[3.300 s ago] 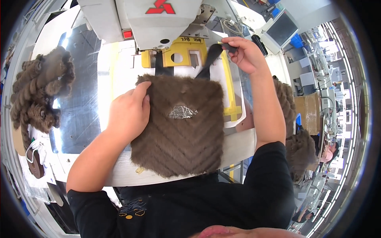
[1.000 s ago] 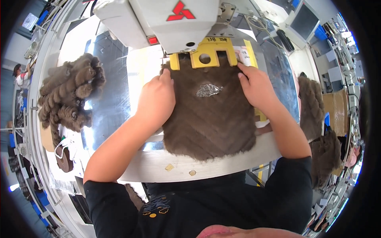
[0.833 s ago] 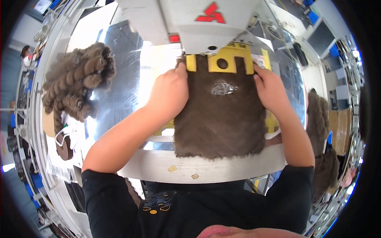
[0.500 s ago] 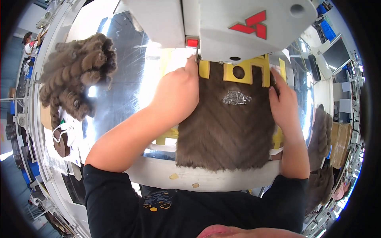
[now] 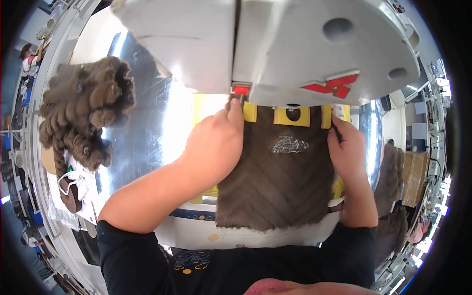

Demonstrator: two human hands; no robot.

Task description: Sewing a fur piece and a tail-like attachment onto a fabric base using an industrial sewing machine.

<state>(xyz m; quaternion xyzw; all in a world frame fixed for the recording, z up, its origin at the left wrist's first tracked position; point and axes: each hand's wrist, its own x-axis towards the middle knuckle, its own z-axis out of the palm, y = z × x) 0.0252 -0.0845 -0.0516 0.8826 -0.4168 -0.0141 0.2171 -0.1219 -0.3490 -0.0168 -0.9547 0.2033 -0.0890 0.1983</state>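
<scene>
A brown fur piece (image 5: 275, 182) with slanting stripes lies flat under the head of a large white machine (image 5: 290, 54). A crinkled silvery patch (image 5: 290, 145) rests on the fur. Yellow templates with cut-outs (image 5: 300, 118) lie over its far end, partly hidden by the machine head. At the fur's left edge, my left hand (image 5: 216, 140) is closed, its index finger stretched toward the red part (image 5: 241, 90) of the machine; the other fingers are mostly hidden. My right hand (image 5: 346, 145) pinches the right edge, with dark fur showing between thumb and fingers.
A heap of curled brown fur (image 5: 86, 105) lies at the left, with a dark round roll (image 5: 71, 196) and white cord nearby. More fur (image 5: 392, 172) hangs at the right beside a cardboard box (image 5: 415, 177). Another person (image 5: 30, 61) is far off at upper left.
The view has shifted, so the machine head appears lower and larger and hides more of the yellow templates. Both hands stay at the fur's two side edges.
</scene>
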